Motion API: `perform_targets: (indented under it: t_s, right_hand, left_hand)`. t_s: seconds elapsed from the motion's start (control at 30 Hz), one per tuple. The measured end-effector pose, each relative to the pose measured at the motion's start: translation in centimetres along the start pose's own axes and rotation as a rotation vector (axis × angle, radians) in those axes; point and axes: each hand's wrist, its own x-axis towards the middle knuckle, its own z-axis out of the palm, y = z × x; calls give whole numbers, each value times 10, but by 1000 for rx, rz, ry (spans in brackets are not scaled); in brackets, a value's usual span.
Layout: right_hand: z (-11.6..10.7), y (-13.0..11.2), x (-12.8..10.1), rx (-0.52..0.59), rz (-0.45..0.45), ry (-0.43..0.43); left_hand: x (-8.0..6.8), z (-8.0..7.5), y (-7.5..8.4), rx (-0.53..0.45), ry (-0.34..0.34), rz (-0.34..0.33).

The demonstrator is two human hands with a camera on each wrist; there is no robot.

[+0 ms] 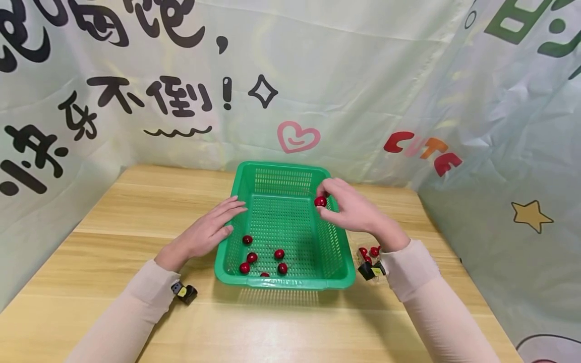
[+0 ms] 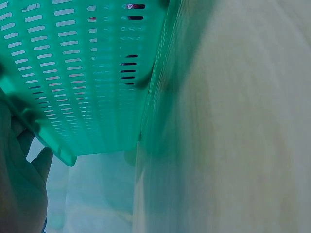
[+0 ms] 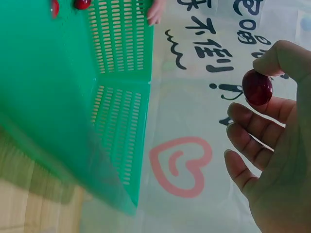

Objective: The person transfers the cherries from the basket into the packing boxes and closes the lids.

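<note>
A dark red cherry (image 1: 320,201) is pinched between the thumb and fingers of my right hand (image 1: 347,204), over the right rim of a green plastic basket (image 1: 283,284). The right wrist view shows the same cherry (image 3: 257,88) at the fingertips, a thin stem beside it. My left hand (image 1: 206,229) rests on the basket's left rim with its fingers fairly straight. Several red cherries (image 1: 279,254) lie on the basket floor toward the near left. In the left wrist view, the hand (image 2: 24,179) is at the rim, outside the slotted basket wall (image 2: 73,73).
More cherries (image 1: 374,251) lie in a clear package to the right of the basket, partly behind the right wrist. The basket stands on a light wooden table (image 1: 113,242). A printed cloth (image 1: 345,75) hangs behind and at the sides.
</note>
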Motion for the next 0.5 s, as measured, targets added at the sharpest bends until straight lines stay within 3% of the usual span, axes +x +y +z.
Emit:
perform_targets:
  t_s: [0.27, 0.5]
  right_hand:
    - [-3, 11, -19, -29, 62, -14]
    - [1, 20, -30, -36, 58, 21]
  left_hand:
    - [0, 1, -2, -1, -2, 2]
    - [0, 1, -2, -1, -3, 1]
